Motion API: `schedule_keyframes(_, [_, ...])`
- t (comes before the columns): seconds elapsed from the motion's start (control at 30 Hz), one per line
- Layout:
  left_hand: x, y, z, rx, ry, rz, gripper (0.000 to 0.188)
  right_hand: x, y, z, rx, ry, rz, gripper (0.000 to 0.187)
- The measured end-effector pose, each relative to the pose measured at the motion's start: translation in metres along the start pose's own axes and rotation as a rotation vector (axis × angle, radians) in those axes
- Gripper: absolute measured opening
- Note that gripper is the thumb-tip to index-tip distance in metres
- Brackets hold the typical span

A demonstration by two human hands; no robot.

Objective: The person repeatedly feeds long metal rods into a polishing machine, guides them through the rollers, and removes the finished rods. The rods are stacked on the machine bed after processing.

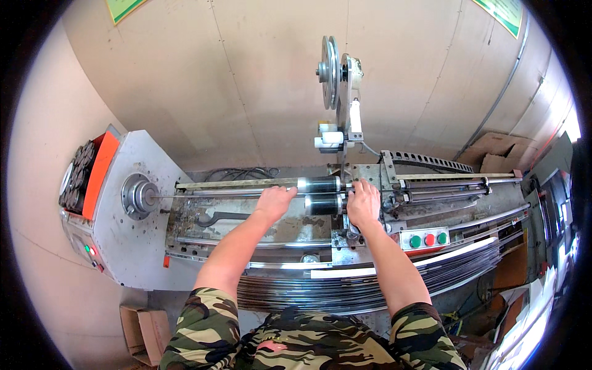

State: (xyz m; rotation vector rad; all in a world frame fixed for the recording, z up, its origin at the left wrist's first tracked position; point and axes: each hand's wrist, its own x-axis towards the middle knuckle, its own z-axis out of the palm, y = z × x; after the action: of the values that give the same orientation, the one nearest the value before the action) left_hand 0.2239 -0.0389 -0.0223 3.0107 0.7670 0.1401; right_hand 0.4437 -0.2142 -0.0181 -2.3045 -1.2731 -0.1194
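Note:
A long thin metal rod point(209, 196) runs from the round chuck point(141, 196) at the left of the machine toward its middle carriage. My left hand point(276, 201) is closed around this rod, just left of two black rollers point(322, 205) with shiny silver ends. The rod passes between the rollers. On the other side of them, my right hand point(364, 205) rests on the carriage point(353, 240) with its fingers curled. What lies under those fingers is hidden.
A hook-shaped wrench point(223, 216) lies on the machine bed. Green and red push buttons point(425, 239) sit at the carriage's front right. A bundle of long dark rods point(296, 293) lies along the near side. Behind stands an upright arm with a grooved wheel point(330, 73).

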Motion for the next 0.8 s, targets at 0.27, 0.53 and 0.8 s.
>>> schedule_keyframes(0.27, [0.001, 0.008, 0.005, 0.011, 0.026, 0.018, 0.021, 0.001, 0.010, 0.000, 0.009, 0.005, -0.014, 0.032])
schedule_keyframes(0.53, [0.002, 0.016, 0.007, -0.026, 0.025, 0.013, 0.021, -0.001, 0.016, -0.004, 0.001, 0.012, -0.025, 0.031])
schedule_keyframes(0.8, [0.006, 0.024, 0.002, -0.039, -0.025, 0.001, 0.023, -0.003, 0.022, -0.008, -0.030, -0.023, 0.008, 0.032])
